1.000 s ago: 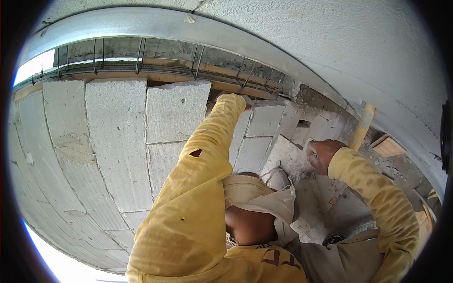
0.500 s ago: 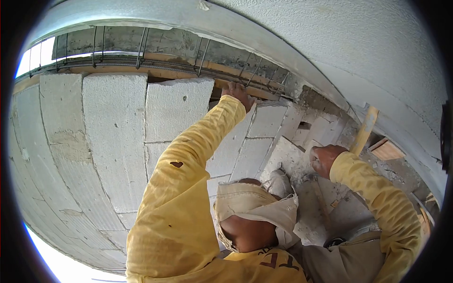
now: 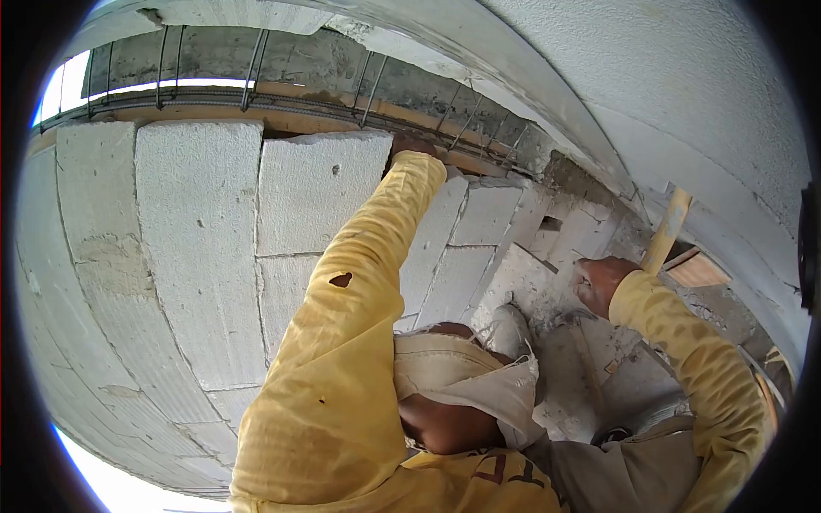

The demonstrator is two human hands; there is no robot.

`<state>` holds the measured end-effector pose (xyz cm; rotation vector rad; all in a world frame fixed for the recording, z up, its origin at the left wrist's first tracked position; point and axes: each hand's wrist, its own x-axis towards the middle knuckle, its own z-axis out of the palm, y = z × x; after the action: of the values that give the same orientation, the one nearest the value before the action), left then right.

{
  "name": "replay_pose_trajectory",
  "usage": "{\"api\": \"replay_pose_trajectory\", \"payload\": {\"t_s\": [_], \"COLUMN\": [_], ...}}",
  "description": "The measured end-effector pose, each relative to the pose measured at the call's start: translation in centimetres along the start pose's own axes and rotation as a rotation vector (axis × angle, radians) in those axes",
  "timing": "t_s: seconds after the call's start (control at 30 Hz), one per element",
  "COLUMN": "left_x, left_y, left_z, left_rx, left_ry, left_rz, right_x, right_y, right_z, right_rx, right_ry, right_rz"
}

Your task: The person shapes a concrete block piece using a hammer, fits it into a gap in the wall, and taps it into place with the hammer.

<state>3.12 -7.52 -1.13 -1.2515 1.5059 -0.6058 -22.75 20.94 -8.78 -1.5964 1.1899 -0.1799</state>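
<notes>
Reaching up in a yellow sleeve, my left hand (image 3: 416, 147) is at the top of the block wall, against the right edge of a white block (image 3: 325, 192). Its fingers are mostly hidden behind that edge and the sleeve. A dark gap separates this block from the lower blocks (image 3: 486, 214) to the right. My right hand (image 3: 601, 284) is closed in a fist, lower at the right, over dusty floor and rubble. Whatever it may hold is hidden by the fingers.
Steel reinforcing bars (image 3: 333, 107) and a wooden board run behind the wall top. A pale concrete beam (image 3: 547, 94) curves overhead. A wooden strip (image 3: 667, 231) stands beside my right hand. My bent knee in torn trousers (image 3: 462, 368) is below, over broken slabs.
My left hand has shifted left and slightly up, from the wall top to the block's edge, its fingers now less visible. My right hand moved slightly right. The view shifted a little.
</notes>
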Motion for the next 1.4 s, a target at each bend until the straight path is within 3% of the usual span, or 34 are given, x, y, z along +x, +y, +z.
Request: {"api": "replay_pose_trajectory", "payload": {"t_s": [0.1,0.17,0.33,0.47,0.57,0.73,0.9,1.4], "left_x": [-0.6,0.2,-0.1,0.7,-1.2,-1.5,-1.0,0.2], "left_y": [0.0,0.0,0.5,1.0,1.0,0.3,0.0,-0.1], "left_z": [-1.1,0.4,-0.4,2.8,0.1,-1.0,-0.3,1.4], "left_rx": [0.046,0.048,0.008,0.060,0.066,0.042,0.038,0.004], "left_ry": [-0.069,0.049,-0.063,0.259,0.092,0.015,0.110,0.166], "left_rz": [0.046,0.054,0.019,-0.051,-0.041,0.039,0.043,0.045], "right_x": [-0.7,-1.1,-2.4,-2.8,-3.0,-3.2,-3.8,-1.3], "right_y": [0.8,0.9,0.5,0.8,0.9,1.1,1.2,1.3], "right_z": [0.6,0.3,-1.2,-0.8,-0.4,0.1,0.3,-0.2], "right_rx": [-0.003,-0.010,0.002,-0.001,-0.006,0.006,0.005,-0.007], "right_ry": [0.057,0.095,0.097,0.126,0.130,0.140,0.223,0.078], "right_rz": [-0.003,0.013,0.068,0.037,0.036,0.090,0.058,0.141]}}
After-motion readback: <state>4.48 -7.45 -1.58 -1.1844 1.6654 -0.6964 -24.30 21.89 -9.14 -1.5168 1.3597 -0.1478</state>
